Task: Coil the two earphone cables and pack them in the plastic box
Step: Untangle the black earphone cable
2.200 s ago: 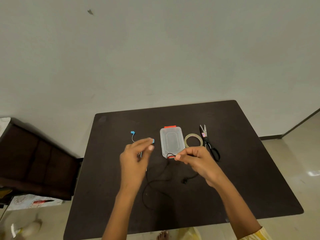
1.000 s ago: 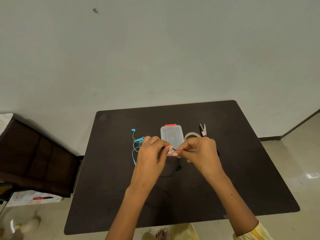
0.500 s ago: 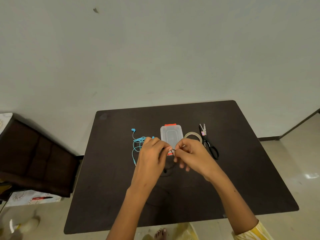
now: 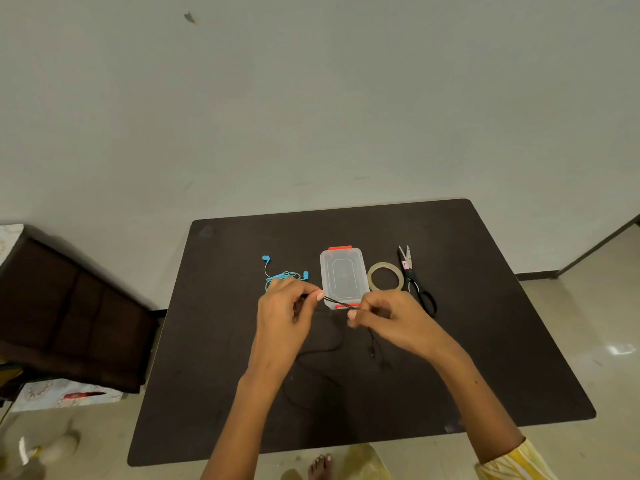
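A black earphone cable (image 4: 337, 301) is stretched between my two hands just above the dark table (image 4: 485, 341). My left hand (image 4: 289, 308) pinches its left end and my right hand (image 4: 388, 318) pinches it further along. The rest of the black cable trails down onto the table in loose loops below my hands. A blue earphone cable (image 4: 282, 273) lies bunched on the table, partly hidden behind my left hand. The clear plastic box (image 4: 343, 275) with orange clips stands shut between the blue cable and the tape.
A roll of clear tape (image 4: 385, 277) and black scissors (image 4: 415, 282) lie right of the box. A dark brown chair (image 4: 69, 313) stands left of the table. A wall rises behind the table. Bare toes (image 4: 320, 464) show at the near edge.
My hands have drawn apart, stretching a short length of black cable between them. Earlier the left hand left the blue cable and joined the right hand at the black one.
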{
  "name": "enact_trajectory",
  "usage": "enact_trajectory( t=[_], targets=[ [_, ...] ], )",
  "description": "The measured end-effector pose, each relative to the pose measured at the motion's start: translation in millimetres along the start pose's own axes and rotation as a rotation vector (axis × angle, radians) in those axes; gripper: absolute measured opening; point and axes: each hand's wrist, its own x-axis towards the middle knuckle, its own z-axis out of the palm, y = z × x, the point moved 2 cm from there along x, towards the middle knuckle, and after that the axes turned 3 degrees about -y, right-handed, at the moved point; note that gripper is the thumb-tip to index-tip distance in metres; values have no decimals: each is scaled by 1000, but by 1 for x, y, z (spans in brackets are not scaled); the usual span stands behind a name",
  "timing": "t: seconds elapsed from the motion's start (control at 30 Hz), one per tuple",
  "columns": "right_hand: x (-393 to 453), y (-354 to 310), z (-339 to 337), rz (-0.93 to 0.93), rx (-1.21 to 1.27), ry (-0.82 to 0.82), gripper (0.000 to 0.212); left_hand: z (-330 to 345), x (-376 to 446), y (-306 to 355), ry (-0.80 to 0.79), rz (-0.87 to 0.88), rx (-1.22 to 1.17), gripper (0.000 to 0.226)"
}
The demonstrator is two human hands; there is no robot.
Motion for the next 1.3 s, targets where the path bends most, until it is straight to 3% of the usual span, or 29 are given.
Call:
enact_trajectory(
  t=[0.1, 0.27, 0.57, 0.7, 0.73, 0.83, 0.9, 1.0, 1.23, 1.3],
  targets=[
    [-2, -1, 2, 85, 122, -51, 28, 3, 0, 3, -11, 16, 4, 3],
    [1, 18, 0, 150, -25, 0, 35, 0, 3, -4, -17, 4, 41, 2],
    [10, 59, 8, 261, -15, -119, 65, -1, 6, -4, -2, 6, 43, 4],
    [13, 72, 15, 201, -168, -59, 12, 5, 5, -1, -52, -10, 23, 5],
    [13, 72, 16, 190, -155, -29, 7, 7, 5, -1, -68, -4, 20, 5],
    [15, 64, 18, 137, -69, 81, 20, 11, 4, 1, -93, 2, 4, 5],
    [15, 48, 18, 75, 103, 136, 13, 13, 5, 1, -100, 5, 6, 4],
    [12, 18, 22, -30, 347, 117, 19, 14, 7, 1, -116, 11, 25, 3],
    [14, 9, 27, -104, 414, 165, 15, 7, 11, 0, -124, 12, 36, 2],
    [14, 12, 21, -79, 473, 103, 17, 4, 10, -1, -121, 8, 28, 3]
  ],
)
